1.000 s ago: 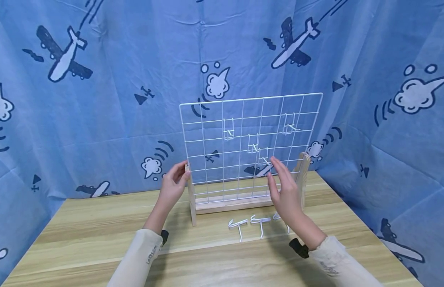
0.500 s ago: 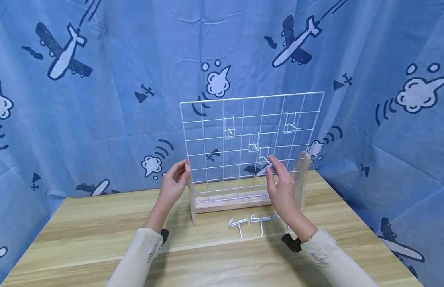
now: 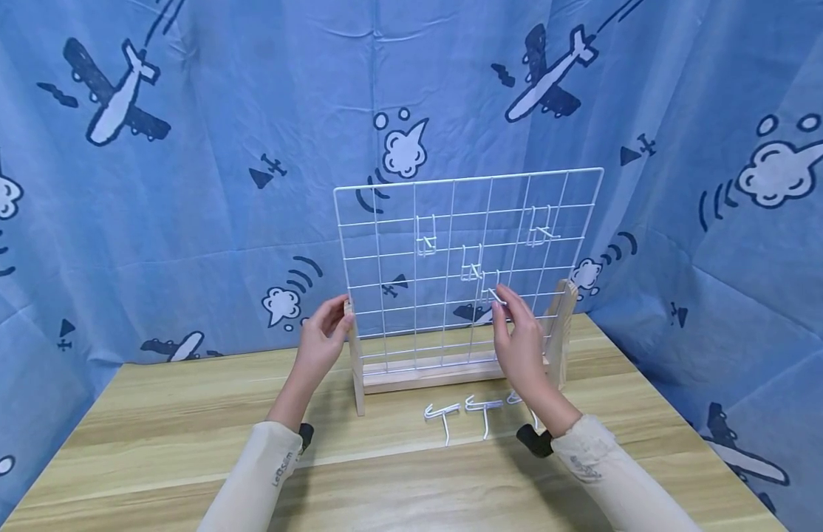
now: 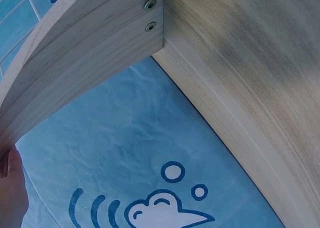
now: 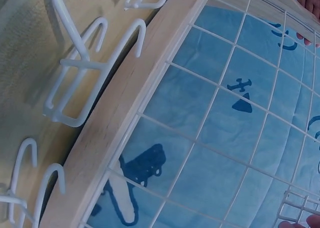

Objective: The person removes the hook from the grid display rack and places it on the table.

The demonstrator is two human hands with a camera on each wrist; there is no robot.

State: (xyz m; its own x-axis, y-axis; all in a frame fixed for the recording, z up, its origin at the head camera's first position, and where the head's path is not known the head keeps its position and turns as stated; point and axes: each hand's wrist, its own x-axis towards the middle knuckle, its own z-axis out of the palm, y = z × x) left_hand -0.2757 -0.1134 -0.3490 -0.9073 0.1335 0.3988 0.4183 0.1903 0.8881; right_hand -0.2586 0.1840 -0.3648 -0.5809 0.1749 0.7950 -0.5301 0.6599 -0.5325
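Note:
A white wire grid stands upright in a wooden stand. My left hand grips the top of the stand's left post; in the left wrist view only part of that hand shows against the wood. With thumb and fingers my right hand pinches the prong of the lowest hook hanging on the grid. In the right wrist view the fingertips touch that hook at the corner. Three more white hooks hang higher, one at left, one mid-grid, one at right.
On the wooden table, three loose white hooks lie before the stand: one at left, one in the middle and one partly behind my right forearm. A blue printed curtain surrounds the table's back and sides.
My right hand has moved slightly left and its thumb and fingers have closed on the lowest hook's prong. The left hand keeps its place on the post.

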